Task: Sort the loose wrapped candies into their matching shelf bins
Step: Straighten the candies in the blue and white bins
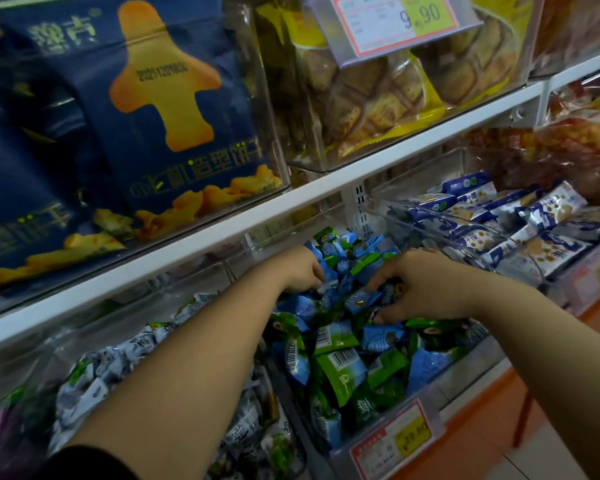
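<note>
Hands: left hand (302, 271) buried in candy pile (343, 355), grip unclear; right hand (421, 285) pinches blue candy (362, 299).
Candies: heaped in middle bin (471, 370).
Risk: raking could spill wrappers over its front (slippery film).

Left hand (302, 268), right hand (421, 284), fingers (387, 315) curled

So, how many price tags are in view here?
2 clearly: one price tag on the upper bin, reading 9.90, and one on the front of the blue-and-green candy bin. A blurred label at far right may be a third.
</note>
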